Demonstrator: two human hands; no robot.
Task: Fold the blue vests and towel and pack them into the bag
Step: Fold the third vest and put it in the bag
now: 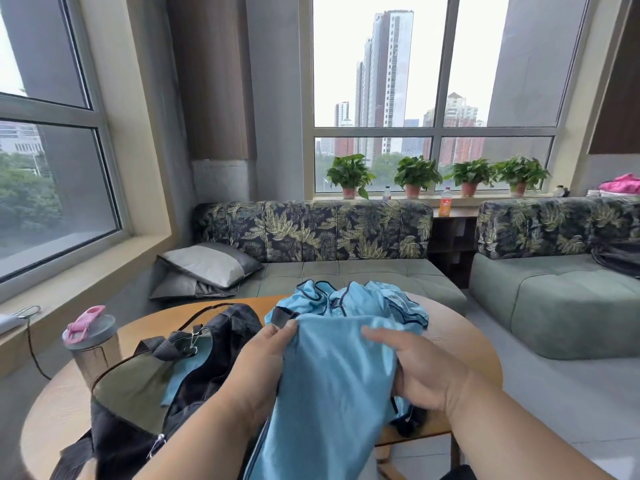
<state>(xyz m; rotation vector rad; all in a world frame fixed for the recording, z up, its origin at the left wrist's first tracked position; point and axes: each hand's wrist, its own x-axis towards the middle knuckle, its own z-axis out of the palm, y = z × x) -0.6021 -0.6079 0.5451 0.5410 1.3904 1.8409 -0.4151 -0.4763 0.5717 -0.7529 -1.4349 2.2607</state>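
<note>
A light blue vest [332, 382] with dark trim hangs in front of me over the round wooden table [460, 344]. My left hand [266, 351] pinches its left edge and my right hand [412, 368] grips its right side. More crumpled blue vest fabric [363, 299] lies on the table just behind. The black bag [138, 407] sits open at the left, with a blue folded cloth [183, 372] inside it.
A clear bottle with a pink lid [91, 341] stands at the table's left edge. Green sofas [346, 271] with leaf-print backs run behind and to the right, with grey cushions [207, 265] at the left. Potted plants [415, 174] line the window sill.
</note>
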